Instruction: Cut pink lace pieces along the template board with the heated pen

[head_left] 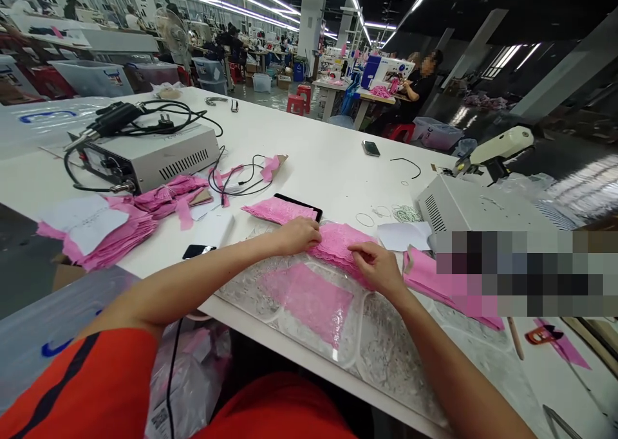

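Observation:
A stack of pink lace pieces (340,242) lies in front of me on the white table. My left hand (300,234) has its fingers curled and closed at the stack's left end. At the right end, my right hand (378,266) pinches the edge of the lace between thumb and fingers. Nearer to me, a single sheer pink lace piece (313,300) is spread flat on a transparent textured mat (386,342). Beyond my left hand, more pink lace (277,210) partly covers a black-edged tablet-like device (309,208). A folded pink fabric stack (451,288) lies right of my right hand.
A grey machine box (164,152) with a cabled handpiece stands at the left, beside a pink fabric pile (130,233). Another grey box (483,210) is at the right. Orange-handled snips (543,335) lie at the right; a phone (371,148) is farther back. A co-worker (425,91) sits beyond.

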